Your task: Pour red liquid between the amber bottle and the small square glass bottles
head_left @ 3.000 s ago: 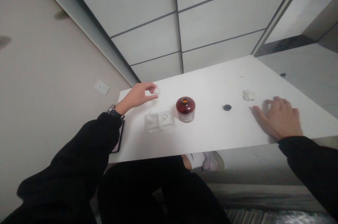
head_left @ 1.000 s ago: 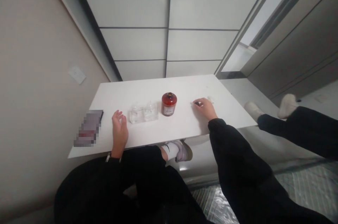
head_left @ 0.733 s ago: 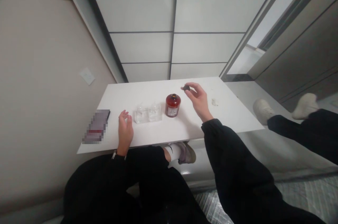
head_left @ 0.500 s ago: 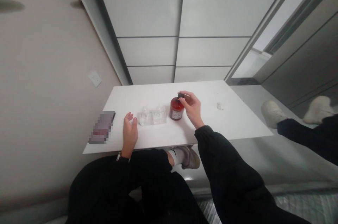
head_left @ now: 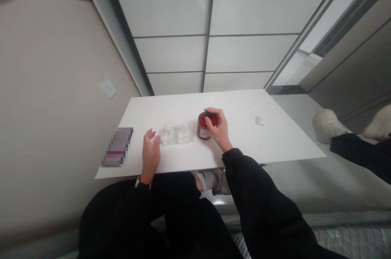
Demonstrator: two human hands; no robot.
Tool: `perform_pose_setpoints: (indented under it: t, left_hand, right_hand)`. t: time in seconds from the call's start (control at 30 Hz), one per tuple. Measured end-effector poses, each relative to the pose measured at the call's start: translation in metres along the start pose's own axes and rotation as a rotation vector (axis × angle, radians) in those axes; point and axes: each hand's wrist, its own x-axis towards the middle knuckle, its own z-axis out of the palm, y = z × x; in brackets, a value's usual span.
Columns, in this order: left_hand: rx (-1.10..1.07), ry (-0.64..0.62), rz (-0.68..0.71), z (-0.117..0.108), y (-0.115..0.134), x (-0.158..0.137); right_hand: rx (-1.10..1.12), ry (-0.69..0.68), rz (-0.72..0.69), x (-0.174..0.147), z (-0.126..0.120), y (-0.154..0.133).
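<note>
A reddish-brown bottle (head_left: 204, 132) with a pale label stands on the white table (head_left: 238, 147). My right hand (head_left: 219, 126) is closed round its upper part, thumb on the near side and fingers over the top. Those fingers mostly hide the dark cap. Left of the bottle sits a clear plastic holder (head_left: 177, 134) with two compartments, holding what look like small clear vessels. My left hand (head_left: 151, 153) rests beside the holder's left end, fingers apart, with nothing in it. Whether its thumb touches the holder I cannot tell.
A pixelated flat object (head_left: 117, 147) lies at the table's left end. To the right there is a small pale mark or scrap (head_left: 260, 120). Beyond the table's right edge, another person's shoe (head_left: 328, 126) and dark-clothed leg show. A panelled door stands behind.
My right hand has shifted down from the dark cap onto the bottle's upper part, covering more of it. My left hand stays put. The view has tilted slightly.
</note>
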Motion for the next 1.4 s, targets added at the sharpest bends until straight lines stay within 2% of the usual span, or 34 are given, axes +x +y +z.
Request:
perform_pose_setpoints:
  t: [0.47, 0.57, 0.67, 0.77, 0.83, 0.9, 1.0, 1.1, 1.23, 1.4]
  left_hand:
    - [-0.012, 0.037, 0.015, -0.001, 0.000, 0.001]
    - [0.012, 0.108, 0.085, -0.007, 0.016, -0.003]
    - [0.036, 0.153, 0.221, -0.014, 0.057, -0.005]
    - [0.041, 0.025, 0.397, -0.009, 0.114, 0.005]
    - [0.080, -0.247, 0.576, 0.006, 0.149, 0.019]
    - [0.101, -0.431, 0.652, 0.027, 0.175, 0.037]
    - [0.137, -0.658, 0.739, 0.057, 0.193, 0.062]
    - [0.177, -0.822, 0.790, 0.071, 0.197, 0.077]
    - [0.257, -0.850, 0.781, 0.072, 0.201, 0.086]
    - [0.420, -0.726, 0.718, 0.086, 0.202, 0.083]
  right_hand:
    - [0.111, -0.116, 0.126, 0.002, -0.004, 0.009]
    - [0.131, -0.124, 0.132, 0.004, -0.004, 0.010]
    - [0.118, -0.131, 0.121, 0.007, -0.005, 0.008]
    - [0.083, -0.115, 0.104, 0.009, -0.004, 0.007]
    - [0.069, -0.096, 0.101, 0.008, -0.001, 0.008]
    - [0.063, -0.075, 0.109, 0.006, 0.004, 0.011]
    - [0.055, -0.032, 0.123, 0.003, 0.010, 0.015]
    - [0.049, -0.001, 0.125, 0.002, 0.015, 0.017]
    - [0.041, 0.034, 0.126, -0.001, 0.019, 0.015]
    - [0.019, 0.089, 0.149, -0.005, 0.025, 0.017]
